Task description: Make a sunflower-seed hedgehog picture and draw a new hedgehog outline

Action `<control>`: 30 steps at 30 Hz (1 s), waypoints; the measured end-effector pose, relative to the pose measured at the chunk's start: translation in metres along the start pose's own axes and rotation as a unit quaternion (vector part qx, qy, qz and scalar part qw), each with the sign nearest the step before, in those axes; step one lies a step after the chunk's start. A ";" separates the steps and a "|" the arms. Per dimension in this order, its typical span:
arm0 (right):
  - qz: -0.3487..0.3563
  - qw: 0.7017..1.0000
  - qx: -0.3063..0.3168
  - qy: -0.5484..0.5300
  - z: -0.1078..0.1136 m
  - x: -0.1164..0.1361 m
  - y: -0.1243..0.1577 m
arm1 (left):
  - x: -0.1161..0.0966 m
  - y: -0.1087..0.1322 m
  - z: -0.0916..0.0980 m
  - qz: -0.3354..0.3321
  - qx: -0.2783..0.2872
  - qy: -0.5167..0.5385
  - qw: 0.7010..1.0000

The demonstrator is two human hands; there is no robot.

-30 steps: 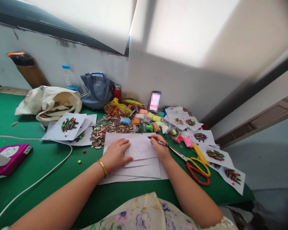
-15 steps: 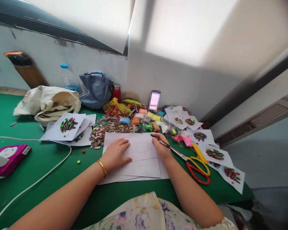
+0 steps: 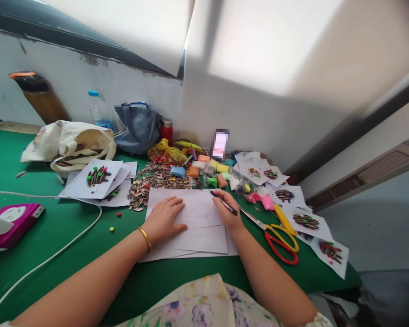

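Note:
My left hand [image 3: 166, 221] lies flat on the left part of a white sheet of paper [image 3: 170, 194], its fingers spread. A faint outline drawing [image 3: 199, 210] of a rounded body with small feet shows on that sheet. My right hand [image 3: 227, 211] is closed around a black pen [image 3: 227, 205], resting on the sheet's right edge. The pen's dark end points up and left, toward the top of the sheet. More white sheets lie under the top one. Scissors [image 3: 272, 234] with one red and one yellow handle lie just right of my right hand.
Sunflower seeds [image 3: 160, 175] are heaped behind the paper, beside bagged coloured clay [image 3: 221, 168]. Seed-covered pictures lie at left [image 3: 95, 178] and right [image 3: 305, 221]. A white cable [image 3: 64, 247] crosses the green table near a magenta box [image 3: 15, 227]. Bags and a bottle [image 3: 98, 111] stand along the wall.
My right hand has shifted slightly left, and the pen in it has turned a little. My left hand stays flat on the paper.

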State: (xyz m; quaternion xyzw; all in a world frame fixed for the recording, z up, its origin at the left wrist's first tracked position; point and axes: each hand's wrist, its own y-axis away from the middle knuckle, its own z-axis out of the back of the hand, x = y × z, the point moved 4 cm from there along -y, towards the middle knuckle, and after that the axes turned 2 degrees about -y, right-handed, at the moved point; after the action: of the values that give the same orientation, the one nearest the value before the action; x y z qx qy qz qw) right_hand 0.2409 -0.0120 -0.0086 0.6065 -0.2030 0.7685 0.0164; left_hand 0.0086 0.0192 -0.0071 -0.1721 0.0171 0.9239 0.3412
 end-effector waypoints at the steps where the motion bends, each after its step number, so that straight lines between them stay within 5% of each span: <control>1: -0.001 1.000 0.006 -0.007 -0.003 0.001 0.001 | 0.000 0.000 0.000 -0.001 -0.001 -0.001 1.000; 6: -0.051 0.998 0.048 0.000 -0.016 0.002 0.006 | -0.001 0.001 0.000 -0.002 0.001 -0.009 1.000; 16: -0.009 0.988 0.086 0.131 -0.030 0.010 0.014 | -0.001 0.001 -0.001 -0.008 -0.009 -0.012 1.000; 30: -0.019 0.982 0.107 0.153 -0.035 0.012 0.015 | -0.002 0.001 -0.001 -0.005 -0.012 -0.003 1.000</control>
State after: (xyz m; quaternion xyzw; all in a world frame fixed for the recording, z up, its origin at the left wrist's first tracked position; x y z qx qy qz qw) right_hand 0.2016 -0.0170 -0.0085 0.4836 -0.1027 0.8692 -0.0029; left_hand 0.0096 0.0177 -0.0071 -0.1737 0.0046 0.9227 0.3442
